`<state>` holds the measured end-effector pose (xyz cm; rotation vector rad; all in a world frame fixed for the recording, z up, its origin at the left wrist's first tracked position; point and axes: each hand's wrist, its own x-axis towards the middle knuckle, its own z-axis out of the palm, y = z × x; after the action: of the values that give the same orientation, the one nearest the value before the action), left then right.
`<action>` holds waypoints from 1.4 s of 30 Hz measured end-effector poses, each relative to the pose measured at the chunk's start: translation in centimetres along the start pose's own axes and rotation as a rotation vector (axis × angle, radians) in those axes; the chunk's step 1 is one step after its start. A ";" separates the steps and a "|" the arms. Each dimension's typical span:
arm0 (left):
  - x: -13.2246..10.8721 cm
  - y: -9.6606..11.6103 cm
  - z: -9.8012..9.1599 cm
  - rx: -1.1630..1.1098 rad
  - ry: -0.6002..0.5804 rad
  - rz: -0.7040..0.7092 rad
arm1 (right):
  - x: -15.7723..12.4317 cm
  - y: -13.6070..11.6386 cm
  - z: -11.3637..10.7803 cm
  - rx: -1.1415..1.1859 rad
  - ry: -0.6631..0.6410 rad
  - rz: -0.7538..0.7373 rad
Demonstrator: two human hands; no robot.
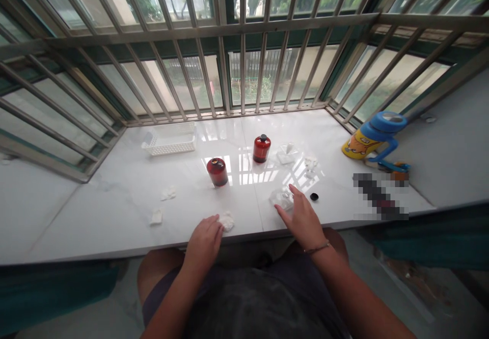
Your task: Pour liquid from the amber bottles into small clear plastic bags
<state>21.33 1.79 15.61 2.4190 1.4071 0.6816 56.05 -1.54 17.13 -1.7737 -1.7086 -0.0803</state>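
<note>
On the white counter, my left hand [205, 238] has its fingers pressed together at the left edge of a crumpled white cotton wad [226, 221]. My right hand [303, 217] is open, thumb and forefinger spread at the right side of a clear crinkled plastic piece [280, 199], perhaps a bag. Just right of that hand lies a small black cap [314, 197]. Beyond the hands stand two dark red bottles: an uncapped bottle [217, 172] with a bare neck, and a capped bottle [262, 149] with a black top.
A white perforated basket [171, 148] sits back left. White scraps [156, 217] lie left. Behind the right hand are a clear tissue-like packet [289, 153] and white bits [310, 163]. A blue-yellow bottle [372, 137] stands right, beside a blurred dark object [380, 196]. Window bars [244, 69] close the back.
</note>
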 end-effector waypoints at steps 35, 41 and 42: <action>13.6 5.6 10.1 0.202 -0.350 0.148 | -7.6 0.7 -6.4 -0.020 0.035 0.131; 18.5 7.5 12.7 0.177 -0.335 0.153 | -8.2 1.0 -7.8 -0.030 0.060 0.135; 19.0 7.8 12.9 0.177 -0.327 0.146 | -8.4 1.1 -8.1 -0.035 0.063 0.137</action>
<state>41.76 14.53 13.08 2.6379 1.2125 0.1798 59.05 -12.70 18.98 -1.8889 -1.5466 -0.1060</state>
